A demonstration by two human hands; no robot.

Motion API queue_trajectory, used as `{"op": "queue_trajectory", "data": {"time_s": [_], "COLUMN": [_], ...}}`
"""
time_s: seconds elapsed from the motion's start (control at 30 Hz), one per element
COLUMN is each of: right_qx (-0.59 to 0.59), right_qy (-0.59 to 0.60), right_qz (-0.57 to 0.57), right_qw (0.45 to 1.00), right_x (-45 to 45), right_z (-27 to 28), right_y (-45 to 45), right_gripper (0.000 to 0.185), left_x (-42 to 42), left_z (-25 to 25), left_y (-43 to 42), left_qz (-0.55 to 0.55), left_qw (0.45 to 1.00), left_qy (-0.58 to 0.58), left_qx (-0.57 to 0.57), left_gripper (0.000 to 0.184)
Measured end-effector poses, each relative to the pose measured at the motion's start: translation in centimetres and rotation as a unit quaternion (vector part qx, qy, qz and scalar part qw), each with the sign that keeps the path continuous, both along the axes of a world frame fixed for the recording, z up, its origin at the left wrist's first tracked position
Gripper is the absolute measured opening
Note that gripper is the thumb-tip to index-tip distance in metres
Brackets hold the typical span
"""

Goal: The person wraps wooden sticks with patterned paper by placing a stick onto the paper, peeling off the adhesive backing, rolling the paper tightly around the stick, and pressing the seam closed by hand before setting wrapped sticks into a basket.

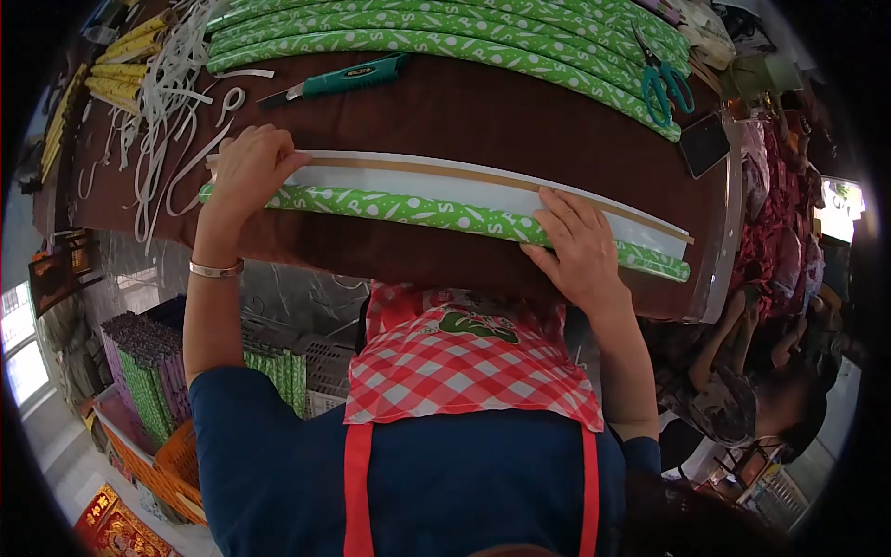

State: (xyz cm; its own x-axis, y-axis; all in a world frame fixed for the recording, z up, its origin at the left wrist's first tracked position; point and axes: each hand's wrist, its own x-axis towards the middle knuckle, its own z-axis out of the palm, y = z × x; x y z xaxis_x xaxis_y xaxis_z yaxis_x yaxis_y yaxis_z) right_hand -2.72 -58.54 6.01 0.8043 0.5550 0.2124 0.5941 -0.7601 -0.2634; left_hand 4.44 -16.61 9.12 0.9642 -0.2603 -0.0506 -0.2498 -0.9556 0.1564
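Note:
A partly rolled green patterned sheet, like wrapping paper, lies across the table in front of me. Its white inner side faces up beyond the roll, with a brown strip running along the far margin. At the left end, my left hand is closed over the sheet's far edge, thumb pointing right; what its fingertips pinch is hidden. Further right, my right hand grips the rolled part, fingers over the top and thumb on the near side.
Several finished green rolls lie along the far side. A teal utility knife, scissors and a phone rest on the brown tabletop. White strips tangle at left. Baskets stand below; another person sits at right.

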Motion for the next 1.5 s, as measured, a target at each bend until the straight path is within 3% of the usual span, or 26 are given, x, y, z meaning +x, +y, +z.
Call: {"op": "queue_trajectory", "data": {"time_s": [1.0,1.1,1.17,1.3,1.5], "right_qx": [-0.020,-0.031,0.012,0.066,0.056], "right_qy": [-0.002,0.000,0.001,-0.024,-0.061], "right_qz": [0.003,0.015,0.086,0.198,0.238], "right_qw": [1.000,0.999,0.996,0.978,0.968], "right_x": [-0.1,-0.1,0.7,3.2,5.6], "right_z": [0.6,0.6,0.5,0.7,-0.8], "right_y": [0.6,2.9,6.1,13.7,21.2], "right_gripper": [0.048,0.056,0.060,0.060,0.054], "left_x": [-0.2,-0.4,-0.4,-0.5,-0.6], "left_z": [-0.6,-1.3,-1.6,-2.1,-2.7], "left_y": [-0.3,0.0,0.1,0.3,0.5], "left_qz": [0.018,0.013,0.023,0.023,0.046], "left_qw": [1.000,1.000,0.999,0.998,0.994], "left_qy": [-0.007,-0.026,-0.019,-0.046,-0.052], "left_qx": [0.018,-0.002,-0.015,-0.035,-0.090], "left_gripper": [0.026,0.026,0.027,0.027,0.023]}}
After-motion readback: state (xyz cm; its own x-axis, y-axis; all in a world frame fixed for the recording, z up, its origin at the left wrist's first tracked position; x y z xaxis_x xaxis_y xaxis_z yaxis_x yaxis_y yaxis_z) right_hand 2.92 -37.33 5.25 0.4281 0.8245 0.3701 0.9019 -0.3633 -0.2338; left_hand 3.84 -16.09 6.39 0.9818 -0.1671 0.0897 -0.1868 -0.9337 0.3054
